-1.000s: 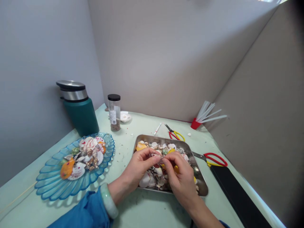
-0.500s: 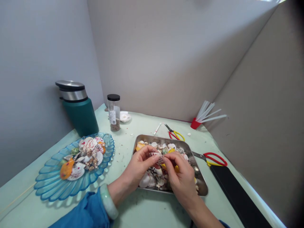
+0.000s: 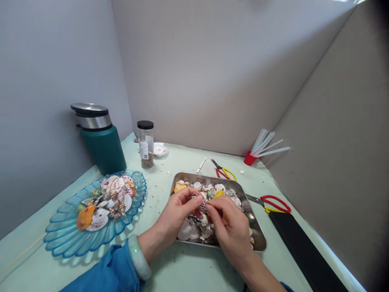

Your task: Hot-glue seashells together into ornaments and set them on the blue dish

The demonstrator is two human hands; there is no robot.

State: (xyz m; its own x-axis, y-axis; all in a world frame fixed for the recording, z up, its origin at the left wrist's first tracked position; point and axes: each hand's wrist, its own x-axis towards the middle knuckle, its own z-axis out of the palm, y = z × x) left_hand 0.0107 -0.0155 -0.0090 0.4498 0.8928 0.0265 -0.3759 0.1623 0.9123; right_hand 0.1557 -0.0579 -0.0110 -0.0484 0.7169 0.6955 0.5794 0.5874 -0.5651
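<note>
My left hand (image 3: 179, 211) pinches a small striped seashell (image 3: 201, 206) between thumb and fingers, above a metal tray (image 3: 258, 239). Right beside it, the thumb and index finger of my right hand (image 3: 234, 223) are pressed together near the shell's edge. What they hold is too small to make out. Many shells (image 3: 191, 230) fill the tray below: white, yellow and patterned ones. Both hands hide part of them.
On the left a blue scalloped plate (image 3: 57, 233) bears more shells, with a green bottle (image 3: 103, 150) behind. A lidded jar (image 3: 146, 146), two scissors (image 3: 225, 172), a red cup (image 3: 250, 159) of white sticks and a long black object (image 3: 304, 251) stand or lie around.
The shell has turned slightly between my fingers, and my right fingertips have shifted a little to the left along its edge. The things on the table have stayed in place.
</note>
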